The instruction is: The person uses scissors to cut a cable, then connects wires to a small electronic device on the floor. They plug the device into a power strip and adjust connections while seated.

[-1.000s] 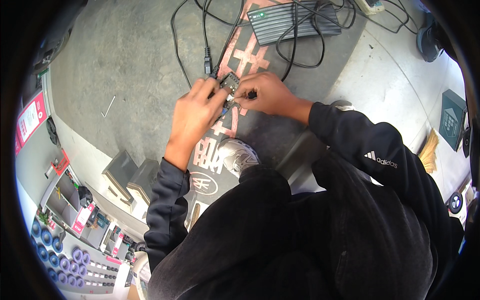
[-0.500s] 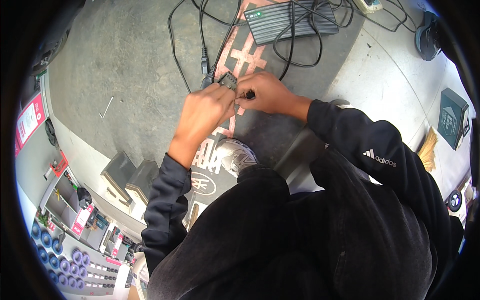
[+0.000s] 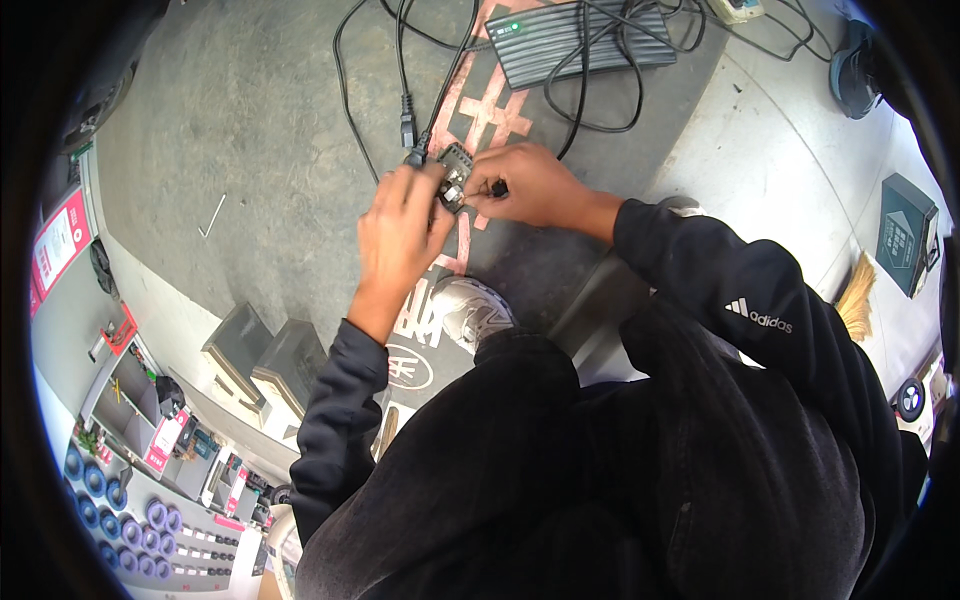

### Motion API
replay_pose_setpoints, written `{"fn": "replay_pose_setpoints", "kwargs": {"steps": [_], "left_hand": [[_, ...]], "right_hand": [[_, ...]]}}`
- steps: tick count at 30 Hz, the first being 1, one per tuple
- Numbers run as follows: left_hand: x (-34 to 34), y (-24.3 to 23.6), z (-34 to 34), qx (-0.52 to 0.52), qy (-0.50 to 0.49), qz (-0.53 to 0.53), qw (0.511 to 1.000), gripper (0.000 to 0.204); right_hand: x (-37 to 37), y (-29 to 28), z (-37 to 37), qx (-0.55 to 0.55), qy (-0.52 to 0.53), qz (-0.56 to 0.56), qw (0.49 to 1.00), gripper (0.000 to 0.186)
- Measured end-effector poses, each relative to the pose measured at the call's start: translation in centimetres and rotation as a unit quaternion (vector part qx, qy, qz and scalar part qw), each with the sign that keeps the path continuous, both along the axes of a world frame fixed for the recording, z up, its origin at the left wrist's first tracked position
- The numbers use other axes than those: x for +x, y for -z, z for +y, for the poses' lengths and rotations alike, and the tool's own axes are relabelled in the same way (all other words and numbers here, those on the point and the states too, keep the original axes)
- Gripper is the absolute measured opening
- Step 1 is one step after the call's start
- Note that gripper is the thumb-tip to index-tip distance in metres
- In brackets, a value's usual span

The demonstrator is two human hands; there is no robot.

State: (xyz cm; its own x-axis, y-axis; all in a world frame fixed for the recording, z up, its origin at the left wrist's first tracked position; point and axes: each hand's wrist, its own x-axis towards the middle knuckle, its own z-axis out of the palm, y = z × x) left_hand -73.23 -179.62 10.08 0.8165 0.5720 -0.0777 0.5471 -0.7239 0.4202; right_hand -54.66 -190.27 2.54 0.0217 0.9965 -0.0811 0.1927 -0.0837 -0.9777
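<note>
A small dark housing (image 3: pixel 455 180) with a ridged edge and bright metal parts inside is between my two hands. My left hand (image 3: pixel 397 220) grips its left side, thumb at the lower edge and fingers at the upper left. My right hand (image 3: pixel 528 186) pinches at the other side, fingertips touching the metal parts. A short black piece (image 3: pixel 500 187) pokes out between its fingers; the rest of it is hidden. Just beyond my left fingers lie a black cable plug (image 3: pixel 408 128) and a second cable end partly covered by them.
A ridged black box (image 3: pixel 590 48) with a green light lies at the far side under looped cables (image 3: pixel 640 95). An L-shaped hex key (image 3: pixel 213 215) lies on the grey mat to the left. My shoe (image 3: pixel 470 312) is close below my hands. Another person's shoe (image 3: pixel 855 72) stands far right.
My left hand has shifted left and turned, its fingers opening away from the housing's middle, so the metal parts now show. My right hand stays nearly in place.
</note>
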Motion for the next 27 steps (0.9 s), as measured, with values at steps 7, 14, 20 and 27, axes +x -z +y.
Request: {"fn": "replay_pose_setpoints", "kwargs": {"steps": [7, 14, 20, 27], "left_hand": [[-0.7, -0.1, 1.6, 0.147, 0.269, 0.007, 0.952, 0.055], [-0.4, 0.0, 2.2, 0.170, 0.309, -0.016, 0.936, 0.047], [-0.6, 0.2, 2.6, 0.162, 0.334, -0.039, 0.928, 0.035], [1.0, -1.0, 2.0, -0.007, 0.170, 0.030, 0.985, 0.014]], "right_hand": [[-0.2, 0.6, 0.0, 0.007, -0.009, -0.010, 1.000, 0.012], [-0.1, 0.5, 0.0, -0.002, -0.008, -0.012, 1.000, 0.013], [-0.1, 0.3, 0.0, -0.005, -0.009, 0.007, 1.000, 0.011], [-0.2, 0.6, -0.1, 0.025, 0.001, -0.008, 1.000, 0.012]]}}
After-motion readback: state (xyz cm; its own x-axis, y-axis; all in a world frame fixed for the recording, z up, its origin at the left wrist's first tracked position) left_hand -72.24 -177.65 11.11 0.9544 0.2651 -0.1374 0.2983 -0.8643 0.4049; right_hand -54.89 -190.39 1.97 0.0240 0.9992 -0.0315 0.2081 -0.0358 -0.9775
